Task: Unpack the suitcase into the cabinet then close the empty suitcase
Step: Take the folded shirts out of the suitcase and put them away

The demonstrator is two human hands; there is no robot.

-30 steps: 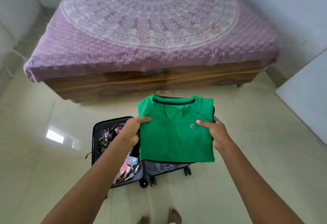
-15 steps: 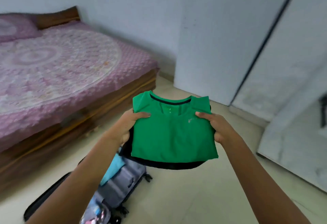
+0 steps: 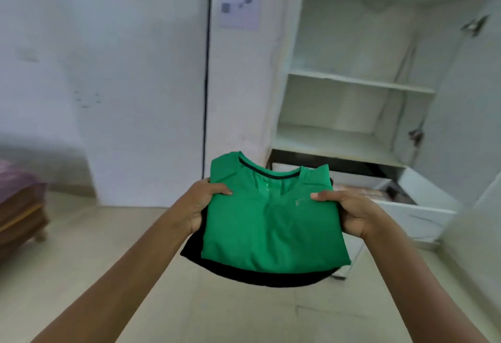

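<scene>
Head view: folded green T-shirt [image 3: 273,223] lies on black garment [image 3: 244,275], stack held flat in front of open cabinet [image 3: 352,82], below its shelves, near its pulled-out drawer [image 3: 423,215]. Left hand [image 3: 200,207] pinches stack's left edge, thumb on top; right hand [image 3: 349,212] pinches right edge likewise. Suitcase out of sight. Bed corner [image 3: 19,207] well left of cabinet. To do well: keep stack level, pinch both layers so black piece cannot slip, lift to cabinet's lower shelf, slide in, release once fully supported.
</scene>
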